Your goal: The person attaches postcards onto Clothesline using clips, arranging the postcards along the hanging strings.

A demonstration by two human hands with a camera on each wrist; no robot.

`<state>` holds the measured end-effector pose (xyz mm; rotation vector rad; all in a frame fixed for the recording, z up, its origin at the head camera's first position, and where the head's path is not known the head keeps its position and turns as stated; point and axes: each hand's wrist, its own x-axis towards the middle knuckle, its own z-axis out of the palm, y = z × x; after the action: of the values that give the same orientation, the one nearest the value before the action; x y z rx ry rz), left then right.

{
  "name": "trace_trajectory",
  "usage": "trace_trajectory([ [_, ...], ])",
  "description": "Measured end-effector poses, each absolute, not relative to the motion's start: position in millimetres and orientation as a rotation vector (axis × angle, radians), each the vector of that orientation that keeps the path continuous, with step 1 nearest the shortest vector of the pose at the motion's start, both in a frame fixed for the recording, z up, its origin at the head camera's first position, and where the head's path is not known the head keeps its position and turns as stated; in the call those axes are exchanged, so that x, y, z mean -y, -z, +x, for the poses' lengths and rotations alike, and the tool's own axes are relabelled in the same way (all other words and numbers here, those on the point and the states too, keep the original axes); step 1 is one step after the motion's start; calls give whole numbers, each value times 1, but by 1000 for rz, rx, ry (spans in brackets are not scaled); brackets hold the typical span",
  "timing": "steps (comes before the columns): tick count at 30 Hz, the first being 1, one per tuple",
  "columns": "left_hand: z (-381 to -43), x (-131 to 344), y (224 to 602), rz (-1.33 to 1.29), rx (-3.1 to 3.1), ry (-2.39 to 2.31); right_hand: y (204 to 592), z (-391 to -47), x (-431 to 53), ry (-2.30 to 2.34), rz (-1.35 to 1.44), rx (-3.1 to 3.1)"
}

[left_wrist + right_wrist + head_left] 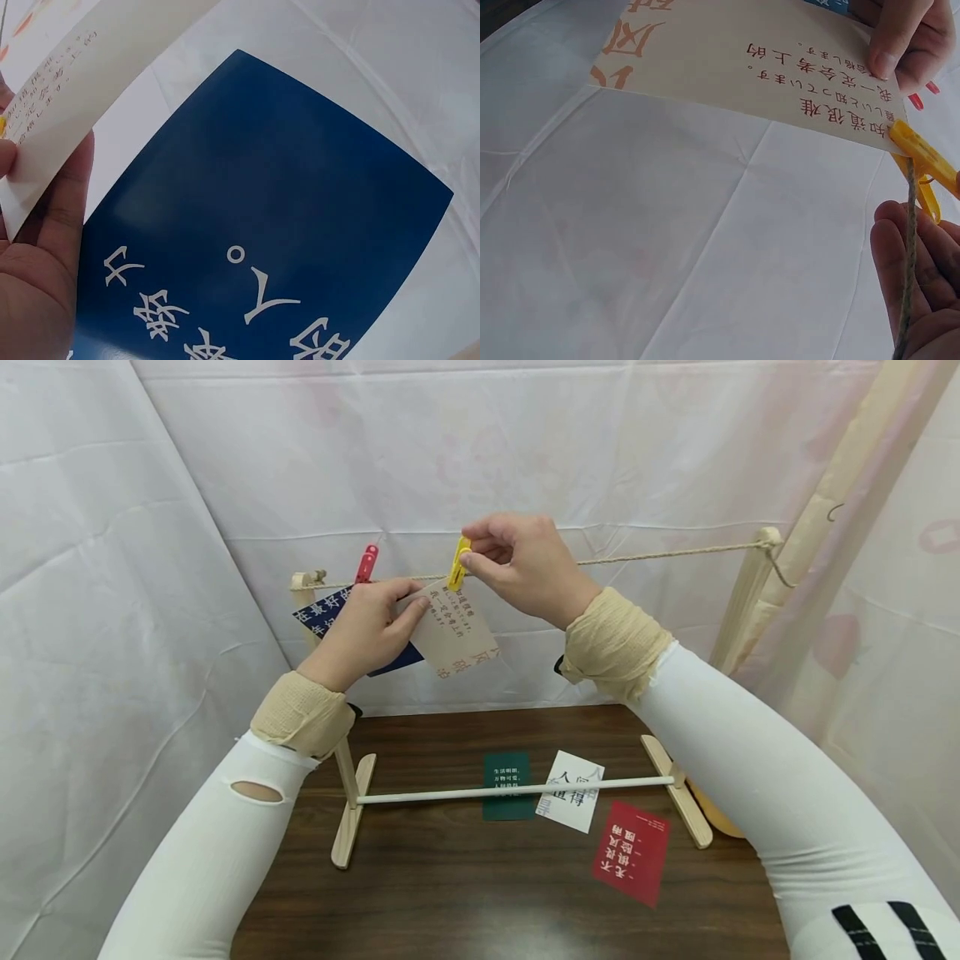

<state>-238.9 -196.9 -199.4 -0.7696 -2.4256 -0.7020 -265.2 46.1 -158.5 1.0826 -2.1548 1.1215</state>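
Note:
A cream card point(456, 635) with red-brown writing is pinched at its upper left edge between the thumb and fingers of my left hand point(369, 625). My right hand point(528, 564) pinches a yellow clothespin point(458, 565) between thumb and fingers. In the right wrist view, the clothespin's jaws are at the card's corner, beside the rope point(910, 255). Behind my left hand, a dark blue card point(262, 165) with white characters hangs at the rope under a red clothespin point(366, 564). My left hand covers part of the blue card in the head view.
The rope runs between two posts of a wooden stand, its white crossbar point(450, 794) low over the brown table point(435, 893). A green card point(506, 810), a white card point(570, 814) and a red card point(632, 853) lie there. White cloth point(420, 452) hangs behind.

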Motion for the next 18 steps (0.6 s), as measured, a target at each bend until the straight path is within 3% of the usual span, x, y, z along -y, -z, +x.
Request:
trace_trajectory([
  [18, -228, 197, 198, -632, 2458, 781, 169, -257, -58, -1021, 1108, 1931],
])
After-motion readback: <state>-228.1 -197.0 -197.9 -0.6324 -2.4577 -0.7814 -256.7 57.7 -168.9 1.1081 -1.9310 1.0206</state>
